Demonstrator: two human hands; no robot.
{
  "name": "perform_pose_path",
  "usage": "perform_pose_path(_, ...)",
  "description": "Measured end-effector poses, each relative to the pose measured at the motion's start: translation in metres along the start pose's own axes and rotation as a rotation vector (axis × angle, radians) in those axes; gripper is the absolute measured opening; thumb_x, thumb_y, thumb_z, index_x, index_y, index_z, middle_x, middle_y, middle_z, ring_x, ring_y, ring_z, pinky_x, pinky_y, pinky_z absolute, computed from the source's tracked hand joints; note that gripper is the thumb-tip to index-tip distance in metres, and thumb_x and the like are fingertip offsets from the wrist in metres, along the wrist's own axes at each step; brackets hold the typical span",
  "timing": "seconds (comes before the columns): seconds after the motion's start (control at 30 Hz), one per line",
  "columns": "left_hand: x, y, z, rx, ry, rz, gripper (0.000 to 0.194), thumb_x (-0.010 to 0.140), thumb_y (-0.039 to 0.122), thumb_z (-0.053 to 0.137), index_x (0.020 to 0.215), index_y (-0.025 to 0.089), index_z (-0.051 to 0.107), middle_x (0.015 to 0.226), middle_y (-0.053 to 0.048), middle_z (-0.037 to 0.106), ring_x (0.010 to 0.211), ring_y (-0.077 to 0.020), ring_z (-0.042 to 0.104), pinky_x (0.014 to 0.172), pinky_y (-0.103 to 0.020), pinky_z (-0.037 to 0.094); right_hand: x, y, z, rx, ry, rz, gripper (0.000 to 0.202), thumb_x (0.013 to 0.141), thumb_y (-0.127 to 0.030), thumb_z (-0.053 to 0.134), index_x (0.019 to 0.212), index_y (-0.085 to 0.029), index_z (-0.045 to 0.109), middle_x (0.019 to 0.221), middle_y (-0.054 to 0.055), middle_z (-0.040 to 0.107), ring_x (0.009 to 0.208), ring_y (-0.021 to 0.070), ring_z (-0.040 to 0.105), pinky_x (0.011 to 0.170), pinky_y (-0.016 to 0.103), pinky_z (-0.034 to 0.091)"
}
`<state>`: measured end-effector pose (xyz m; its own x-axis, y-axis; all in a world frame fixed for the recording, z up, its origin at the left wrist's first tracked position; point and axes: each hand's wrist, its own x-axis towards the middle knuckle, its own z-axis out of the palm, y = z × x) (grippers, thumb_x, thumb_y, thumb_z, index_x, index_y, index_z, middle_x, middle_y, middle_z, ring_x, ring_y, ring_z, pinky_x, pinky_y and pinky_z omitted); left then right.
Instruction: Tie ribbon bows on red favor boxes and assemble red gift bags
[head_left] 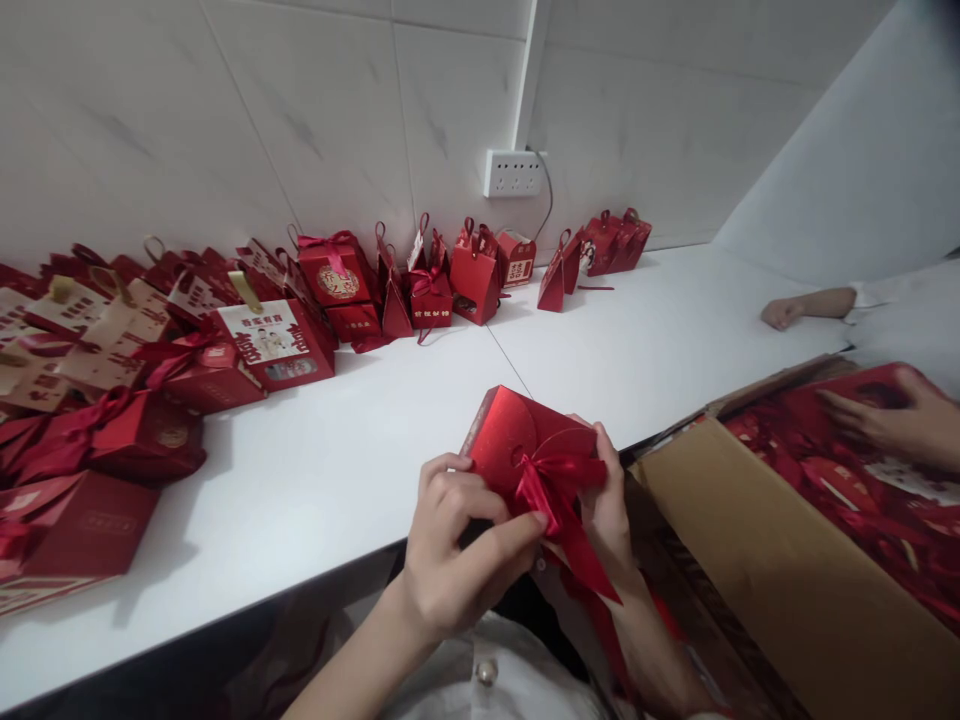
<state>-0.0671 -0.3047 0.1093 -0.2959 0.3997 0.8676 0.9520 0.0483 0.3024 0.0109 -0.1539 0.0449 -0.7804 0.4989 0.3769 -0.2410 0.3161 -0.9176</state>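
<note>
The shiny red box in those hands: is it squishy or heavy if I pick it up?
The red box probably feels light, as it looks like folded card, though its contents are hidden. Its flat panels and straight edges suggest it's fairly stiff, but a hard squeeze might dent it. The ribbon looks floppy, since its tail droops below the box.

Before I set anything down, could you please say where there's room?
The white table is bare between the held red box and the boxes along the wall, then rightward to the co-worker's resting hand. Gift boxes crowd its left end.
</note>
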Motion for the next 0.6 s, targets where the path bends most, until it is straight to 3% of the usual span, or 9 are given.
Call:
perform_pose_path(0.17, 0.0047, 0.0025, -0.0041, -0.04, 0.02, -0.004, 0.012, 0.079, 0.01, 0.063, 0.088, 0.019, 0.064, 0.072, 0.0, 0.051, 0.072, -0.013, 0.049, 0.078, -0.036, 0.049, -0.0027, -0.0058, -0.0029, -0.062, 0.024, -0.106, 0.093, 0.07, -0.037, 0.076, 0.144, -0.038, 0.021, 0.149, 0.008, 0.029, 0.137, 0.0333, 0.03, 0.109, 0.057, 0.03)
perform_pose_path(0.5, 0.0072, 0.0091, -0.0074, -0.048, 0.02, 0.017, 0.013, 0.078, 0.01, 0.063, 0.087, 0.019, 0.065, 0.071, 0.001, 0.052, 0.071, -0.0127, 0.05, 0.076, -0.035, 0.051, -0.0077, -0.0053, -0.0081, -0.062, 0.029, -0.132, 0.091, 0.07, -0.036, 0.075, 0.143, -0.04, 0.021, 0.149, 0.007, 0.03, 0.137, 0.0345, 0.029, 0.11, 0.059, 0.028)
perform_pose_path(0.6, 0.0072, 0.0044, -0.0074, -0.083, 0.051, -0.003, 0.014, 0.078, 0.008, 0.063, 0.087, 0.019, 0.064, 0.071, 0.0, 0.052, 0.071, -0.0127, 0.051, 0.073, -0.033, 0.052, -0.0102, -0.0061, -0.0077, -0.017, 0.036, -0.051, 0.094, 0.066, -0.034, 0.079, 0.142, -0.04, 0.024, 0.149, 0.007, 0.031, 0.135, 0.034, 0.034, 0.109, 0.055, 0.032)
